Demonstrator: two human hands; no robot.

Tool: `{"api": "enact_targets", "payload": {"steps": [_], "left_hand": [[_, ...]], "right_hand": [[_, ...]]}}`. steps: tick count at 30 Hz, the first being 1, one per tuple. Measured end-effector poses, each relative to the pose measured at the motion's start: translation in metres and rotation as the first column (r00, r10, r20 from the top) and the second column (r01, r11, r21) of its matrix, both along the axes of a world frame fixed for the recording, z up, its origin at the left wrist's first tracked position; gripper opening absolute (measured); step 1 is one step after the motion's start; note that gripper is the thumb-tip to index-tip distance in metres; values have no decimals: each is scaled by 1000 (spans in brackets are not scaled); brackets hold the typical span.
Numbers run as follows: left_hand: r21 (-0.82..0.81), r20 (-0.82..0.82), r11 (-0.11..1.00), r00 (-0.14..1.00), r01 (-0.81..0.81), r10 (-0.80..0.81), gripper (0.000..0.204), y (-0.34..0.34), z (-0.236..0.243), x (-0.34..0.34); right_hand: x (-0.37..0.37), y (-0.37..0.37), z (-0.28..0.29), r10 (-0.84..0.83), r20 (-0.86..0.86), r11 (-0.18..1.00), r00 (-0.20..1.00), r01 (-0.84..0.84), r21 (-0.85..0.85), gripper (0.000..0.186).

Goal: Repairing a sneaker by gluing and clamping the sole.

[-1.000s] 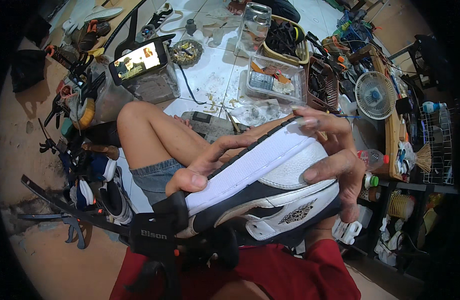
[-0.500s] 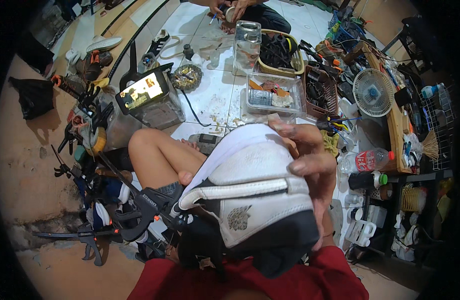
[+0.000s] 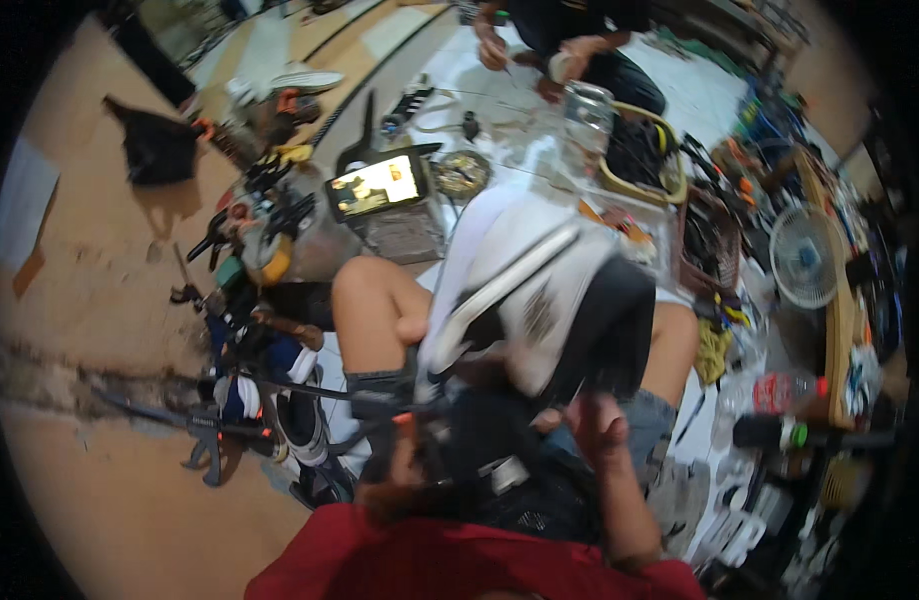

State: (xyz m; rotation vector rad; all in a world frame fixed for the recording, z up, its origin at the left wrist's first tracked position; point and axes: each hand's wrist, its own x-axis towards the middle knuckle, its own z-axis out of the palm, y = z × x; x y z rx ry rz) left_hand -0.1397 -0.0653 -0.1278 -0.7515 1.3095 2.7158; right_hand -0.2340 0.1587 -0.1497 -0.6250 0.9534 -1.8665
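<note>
A white and black sneaker point(image 3: 540, 300) is tilted up over my lap, its pale sole edge toward the left. My left hand point(image 3: 412, 328) is mostly hidden behind it; a fingertip shows at the sole edge, holding the shoe. My right hand point(image 3: 602, 430) is low beside the shoe's black part, its fingers blurred and partly covered, so its grip is unclear. Beside the shoe's lower left is a black bar clamp point(image 3: 380, 402) with orange parts; whether it grips the shoe cannot be made out. Black material point(image 3: 495, 460) hangs below the shoe.
A lit screen point(image 3: 378, 187) stands on a box ahead. Past it sits a round dish point(image 3: 462, 174). Clear containers and a yellow basket point(image 3: 645, 185) are at far right, near a fan point(image 3: 808, 257). Another clamp point(image 3: 208, 440) lies left. Another person point(image 3: 580, 50) works opposite.
My right hand has left the shoe's upper right side and dropped to its lower black part. The shoe has tipped more upright. The view has shifted left.
</note>
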Motion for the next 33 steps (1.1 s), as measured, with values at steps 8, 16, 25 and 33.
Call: {"api": "enact_targets", "payload": {"steps": [8, 16, 25, 33], "left_hand": [[-175, -724, 661, 551, -729, 416, 101, -13, 12, -31], [-174, -608, 927, 777, -333, 165, 116, -28, 25, 48], [-188, -580, 859, 760, -476, 294, 128, -12, -35, 137], [-205, -468, 826, 794, -525, 389, 128, 78, -23, 213]], "right_hand": [[-5, -40, -32, 354, 591, 935, 725, -269, -231, 93], [-74, -31, 43, -398, -500, 870, 769, 490, 61, 61], [-36, 11, 54, -528, -642, 800, 556, 579, -157, 65], [-27, 6, 61, -517, -543, 854, 662, 445, -270, 60]]}}
